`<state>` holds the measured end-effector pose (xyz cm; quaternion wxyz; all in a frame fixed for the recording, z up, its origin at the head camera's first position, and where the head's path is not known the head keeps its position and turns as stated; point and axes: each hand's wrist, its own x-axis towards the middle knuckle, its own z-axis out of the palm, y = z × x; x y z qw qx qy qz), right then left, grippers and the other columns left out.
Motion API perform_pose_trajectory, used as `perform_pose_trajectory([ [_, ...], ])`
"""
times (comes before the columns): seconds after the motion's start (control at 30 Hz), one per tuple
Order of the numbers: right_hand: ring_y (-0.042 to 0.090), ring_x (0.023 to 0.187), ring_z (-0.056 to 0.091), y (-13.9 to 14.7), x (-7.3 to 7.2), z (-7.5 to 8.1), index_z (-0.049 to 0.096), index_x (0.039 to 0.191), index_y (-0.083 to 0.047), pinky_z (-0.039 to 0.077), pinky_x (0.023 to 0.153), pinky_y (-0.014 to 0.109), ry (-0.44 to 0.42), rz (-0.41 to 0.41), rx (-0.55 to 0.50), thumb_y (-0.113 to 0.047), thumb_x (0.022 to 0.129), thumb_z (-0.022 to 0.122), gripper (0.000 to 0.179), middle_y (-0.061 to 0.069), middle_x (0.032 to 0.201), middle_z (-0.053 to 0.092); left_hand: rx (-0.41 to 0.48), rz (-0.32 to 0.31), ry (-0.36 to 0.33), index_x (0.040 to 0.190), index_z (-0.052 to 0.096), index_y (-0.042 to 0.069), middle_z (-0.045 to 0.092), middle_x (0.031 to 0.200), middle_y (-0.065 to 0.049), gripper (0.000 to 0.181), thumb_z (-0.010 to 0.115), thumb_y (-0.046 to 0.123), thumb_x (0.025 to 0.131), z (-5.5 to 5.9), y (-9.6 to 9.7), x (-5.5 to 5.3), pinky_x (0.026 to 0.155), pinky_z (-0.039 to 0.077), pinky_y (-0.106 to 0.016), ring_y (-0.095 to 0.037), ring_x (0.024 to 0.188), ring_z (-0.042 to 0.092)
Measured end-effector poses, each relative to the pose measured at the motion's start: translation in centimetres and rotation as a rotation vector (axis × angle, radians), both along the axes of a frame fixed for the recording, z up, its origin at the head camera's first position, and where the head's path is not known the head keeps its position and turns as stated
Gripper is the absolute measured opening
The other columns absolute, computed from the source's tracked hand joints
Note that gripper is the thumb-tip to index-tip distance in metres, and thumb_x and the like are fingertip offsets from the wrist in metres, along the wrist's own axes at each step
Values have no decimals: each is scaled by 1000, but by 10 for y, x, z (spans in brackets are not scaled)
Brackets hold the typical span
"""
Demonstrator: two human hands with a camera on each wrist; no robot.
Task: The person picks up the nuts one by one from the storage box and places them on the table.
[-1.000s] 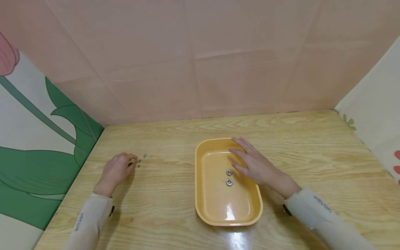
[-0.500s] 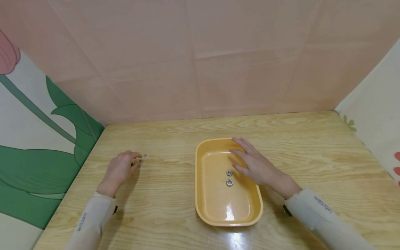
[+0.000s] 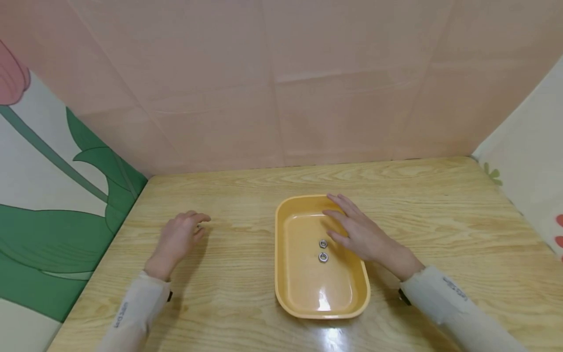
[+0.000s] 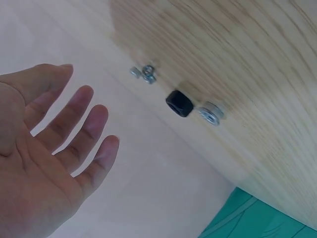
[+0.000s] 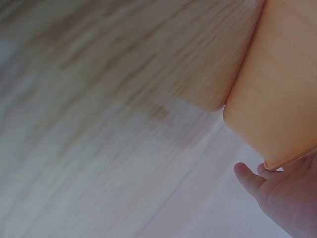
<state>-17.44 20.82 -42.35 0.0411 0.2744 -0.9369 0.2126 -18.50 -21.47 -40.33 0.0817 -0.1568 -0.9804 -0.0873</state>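
On the left of the table my left hand [image 3: 178,237] hovers with its fingers loosely bent. The left wrist view shows the palm holding nothing. Past its fingertips lie a black nut [image 4: 179,103], a silver flanged nut [image 4: 211,113] and a cluster of small silver nuts [image 4: 148,74]; in the head view the hand mostly covers them. My right hand [image 3: 362,235] lies over the right rim of a yellow tray [image 3: 278,254], fingers spread above its inside. Two silver hex nuts, a rear one [image 3: 323,243] and a front one [image 3: 323,257], lie on the tray floor.
The wood-grain table [image 3: 233,283] ends at a pink-draped back wall [image 3: 281,98]. A panel with green leaves [image 3: 48,239] borders the left, and a white panel [image 3: 536,146] borders the right.
My left hand has shifted right and slightly forward, hiding the small pieces that showed beside its fingertips. My right hand, the tray and its two nuts stay put.
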Motion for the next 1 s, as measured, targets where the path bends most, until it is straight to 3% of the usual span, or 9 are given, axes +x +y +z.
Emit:
perform_pose_trajectory([
  [0.6, 48, 149, 18, 0, 0, 0, 54, 138, 1, 25, 116, 63, -11, -1, 6, -22, 97, 62, 48, 20, 162, 24, -13, -55, 1, 113, 73, 10, 73, 106, -11, 26, 75, 11, 87, 1, 26, 0, 72, 54, -48, -34, 96, 67],
  [1.0, 47, 149, 18, 0, 0, 0, 54, 137, 1, 24, 117, 62, -11, -3, 6, -23, 97, 61, 48, 19, 162, 23, -2, -122, 45, 112, 73, 10, 73, 102, -10, 27, 76, 9, 85, 3, 43, 1, 67, 54, -41, -30, 90, 68],
])
